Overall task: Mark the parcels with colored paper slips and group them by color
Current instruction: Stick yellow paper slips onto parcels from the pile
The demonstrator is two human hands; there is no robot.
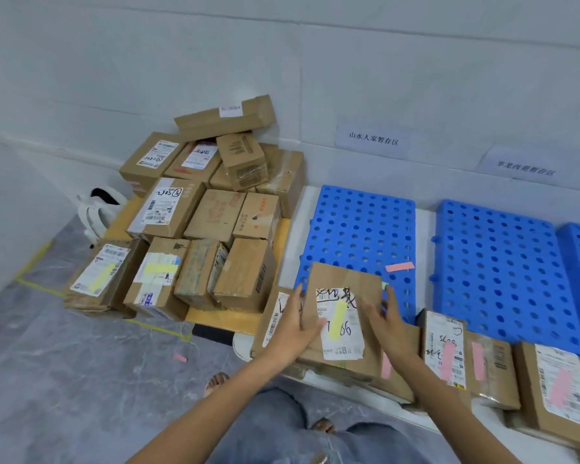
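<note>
A cardboard parcel (344, 279) with a white label and a yellow paper slip (337, 319) sits tilted between my hands, above other parcels at the front edge of a blue pallet (359, 222). My left hand (295, 324) grips its left edge, thumb on the label. My right hand (387, 324) lies against its right edge with fingers straight; a bit of green paper (385, 285) shows by the fingertips. Left of me, two parcels in the pile carry yellow slips (99, 277) (159, 268). To the right, three parcels (446, 356) (482, 370) (563, 386) carry pink slips.
The parcel pile (215, 209) stands on a yellow board against the wall. A loose pink slip (399, 266) lies on the blue pallet, another (180, 358) on the grey floor. A second blue pallet (496, 262) is further right. A white bag (98, 209) leans in the corner.
</note>
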